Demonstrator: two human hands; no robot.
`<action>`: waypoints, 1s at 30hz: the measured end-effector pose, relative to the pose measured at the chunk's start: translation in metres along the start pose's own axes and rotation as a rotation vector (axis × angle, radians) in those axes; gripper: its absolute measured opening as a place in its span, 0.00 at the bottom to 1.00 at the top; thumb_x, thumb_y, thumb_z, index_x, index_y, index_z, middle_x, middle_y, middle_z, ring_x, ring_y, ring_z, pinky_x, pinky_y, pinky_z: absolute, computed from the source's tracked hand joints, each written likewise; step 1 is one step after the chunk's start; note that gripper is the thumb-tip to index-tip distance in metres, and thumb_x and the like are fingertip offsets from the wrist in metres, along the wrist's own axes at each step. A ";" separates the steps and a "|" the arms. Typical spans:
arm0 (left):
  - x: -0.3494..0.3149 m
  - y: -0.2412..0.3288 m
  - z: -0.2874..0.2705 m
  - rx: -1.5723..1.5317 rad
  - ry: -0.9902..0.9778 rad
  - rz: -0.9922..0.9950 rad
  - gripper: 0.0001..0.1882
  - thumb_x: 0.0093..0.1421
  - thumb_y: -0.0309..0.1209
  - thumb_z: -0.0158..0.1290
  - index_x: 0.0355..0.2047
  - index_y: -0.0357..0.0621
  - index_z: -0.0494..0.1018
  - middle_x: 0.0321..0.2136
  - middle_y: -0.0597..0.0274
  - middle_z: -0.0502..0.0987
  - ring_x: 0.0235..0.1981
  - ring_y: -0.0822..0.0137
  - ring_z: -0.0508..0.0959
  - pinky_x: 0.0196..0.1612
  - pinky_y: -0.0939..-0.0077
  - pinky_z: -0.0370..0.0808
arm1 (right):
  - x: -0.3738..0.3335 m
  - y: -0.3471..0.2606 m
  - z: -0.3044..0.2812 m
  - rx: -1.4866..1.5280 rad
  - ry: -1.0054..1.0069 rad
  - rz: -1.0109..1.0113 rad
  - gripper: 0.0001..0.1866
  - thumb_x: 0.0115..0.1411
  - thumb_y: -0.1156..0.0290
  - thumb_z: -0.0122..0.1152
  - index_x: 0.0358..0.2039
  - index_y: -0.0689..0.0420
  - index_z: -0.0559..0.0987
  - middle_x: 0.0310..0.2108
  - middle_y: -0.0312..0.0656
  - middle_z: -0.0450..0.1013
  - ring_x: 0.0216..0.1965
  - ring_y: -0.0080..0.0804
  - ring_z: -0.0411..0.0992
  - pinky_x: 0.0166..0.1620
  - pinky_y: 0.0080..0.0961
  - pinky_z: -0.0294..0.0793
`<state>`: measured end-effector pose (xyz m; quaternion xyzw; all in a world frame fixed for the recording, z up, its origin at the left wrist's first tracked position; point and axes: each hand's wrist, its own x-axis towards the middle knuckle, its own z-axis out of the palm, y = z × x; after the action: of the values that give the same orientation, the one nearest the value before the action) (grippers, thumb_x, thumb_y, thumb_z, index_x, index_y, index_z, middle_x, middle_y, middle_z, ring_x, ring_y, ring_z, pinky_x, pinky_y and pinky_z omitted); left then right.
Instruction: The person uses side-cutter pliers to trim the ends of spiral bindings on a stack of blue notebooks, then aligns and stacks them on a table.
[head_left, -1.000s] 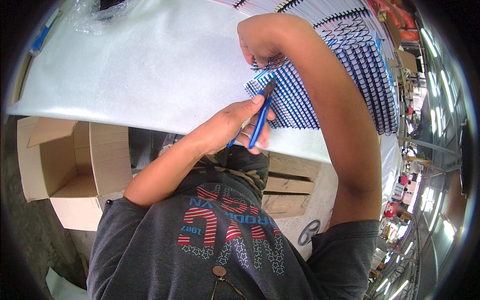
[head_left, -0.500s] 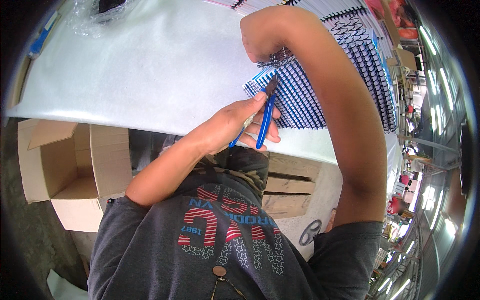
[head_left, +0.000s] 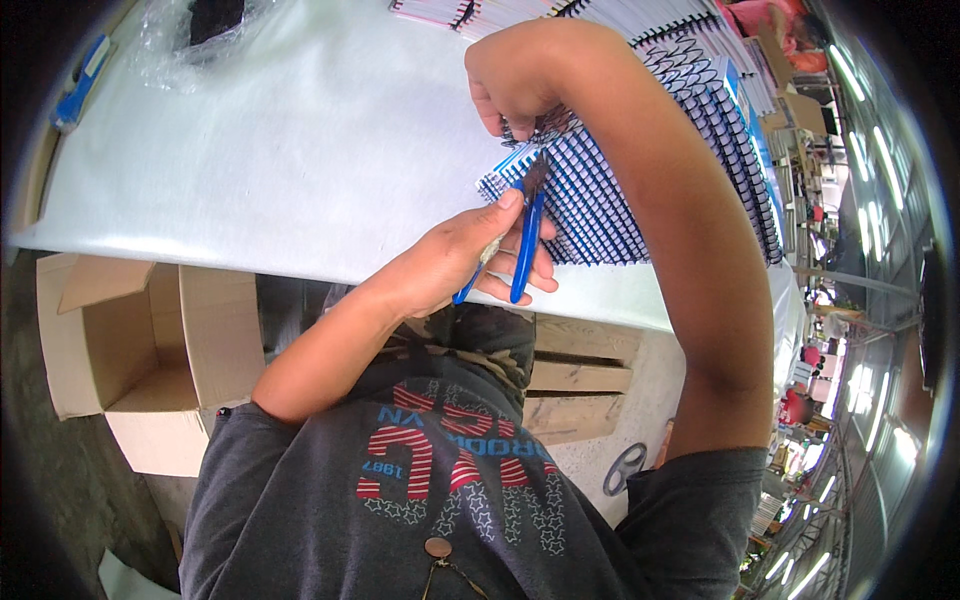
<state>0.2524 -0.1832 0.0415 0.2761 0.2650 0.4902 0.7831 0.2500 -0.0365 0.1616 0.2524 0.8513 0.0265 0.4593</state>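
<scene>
My left hand (head_left: 455, 245) is closed loosely around a pair of blue-handled cutting pliers (head_left: 527, 240). Their dark jaws point away from me, up against the near end of a stack of coil-bound notebooks (head_left: 610, 205). The black coil spines face up in dense rows, and blue and white cover edges show at the left end. My right hand (head_left: 515, 75) reaches over the stack from the right with its wrist bent. Its fingers curl down at the coils just beyond the plier jaws; what they pinch, if anything, is hidden.
More coil-bound books (head_left: 690, 30) lie behind the stack. Clear plastic wrap (head_left: 200, 45) and a blue tool (head_left: 82, 85) lie on the white table (head_left: 270, 170) at far left. Below its edge are an open cardboard box (head_left: 140, 340), a wooden pallet (head_left: 580, 378) and scissors (head_left: 624, 468).
My right hand has shifted slightly left and down along the coils, its fingers now showing more. The pliers stay in my left hand at the stack's end. The view has tilted slightly.
</scene>
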 end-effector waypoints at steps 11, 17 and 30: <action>0.014 -0.001 0.002 -0.314 -0.027 -0.028 0.28 0.63 0.56 0.33 0.39 0.43 0.66 0.27 0.60 0.69 0.26 0.64 0.72 0.30 0.65 0.75 | 0.007 0.011 -0.006 -0.028 0.034 0.043 0.10 0.43 0.69 0.63 0.30 0.53 0.83 0.31 0.45 0.77 0.34 0.39 0.75 0.35 0.37 0.73; 0.013 0.005 0.020 -0.400 0.020 -0.037 0.26 0.63 0.54 0.34 0.40 0.43 0.66 0.25 0.60 0.69 0.24 0.64 0.71 0.26 0.66 0.73 | 0.013 -0.008 0.002 -0.041 0.139 0.069 0.15 0.46 0.67 0.61 0.37 0.45 0.81 0.36 0.36 0.77 0.37 0.34 0.75 0.35 0.34 0.73; 0.013 0.003 0.023 -0.242 0.152 -0.070 0.26 0.63 0.57 0.32 0.36 0.47 0.66 0.21 0.64 0.65 0.19 0.68 0.67 0.24 0.71 0.68 | 0.066 0.019 0.000 -0.065 -0.122 0.037 0.10 0.47 0.69 0.62 0.33 0.48 0.83 0.32 0.39 0.78 0.36 0.35 0.75 0.34 0.36 0.72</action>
<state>0.2711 -0.1739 0.0582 0.1324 0.2720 0.5103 0.8050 0.2283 0.0100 0.1160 0.2543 0.8155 0.0469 0.5178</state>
